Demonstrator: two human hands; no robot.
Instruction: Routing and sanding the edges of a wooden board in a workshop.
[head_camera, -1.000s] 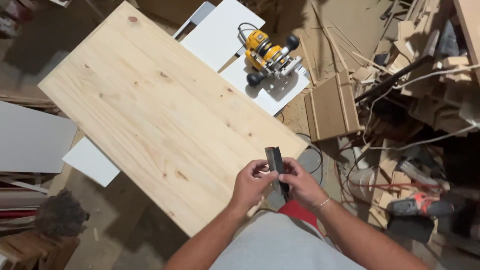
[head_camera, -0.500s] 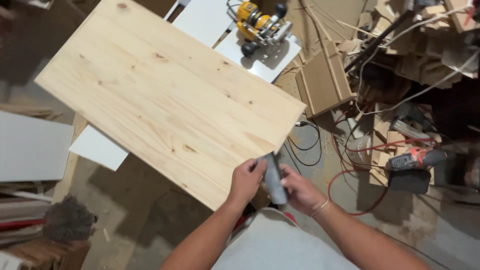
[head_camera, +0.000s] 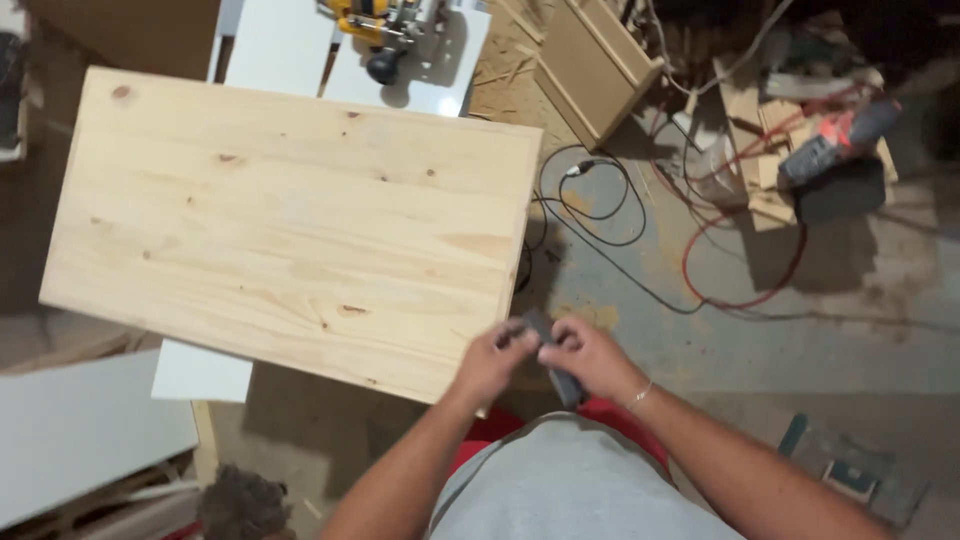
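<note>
- We see the left hand (head_camera: 497, 355) and right hand (head_camera: 590, 357) both closed around a dark grey block (head_camera: 553, 358), held between them.
- The block sits just off the near corner of the pine board (head_camera: 290, 225), above the floor (head_camera: 800, 340).

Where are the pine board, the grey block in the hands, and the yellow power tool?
pine board (head_camera: 290, 225), head view, middle of its top face
grey block (head_camera: 562, 378), head view, lower end
yellow power tool (head_camera: 385, 25), head view, its body
</note>
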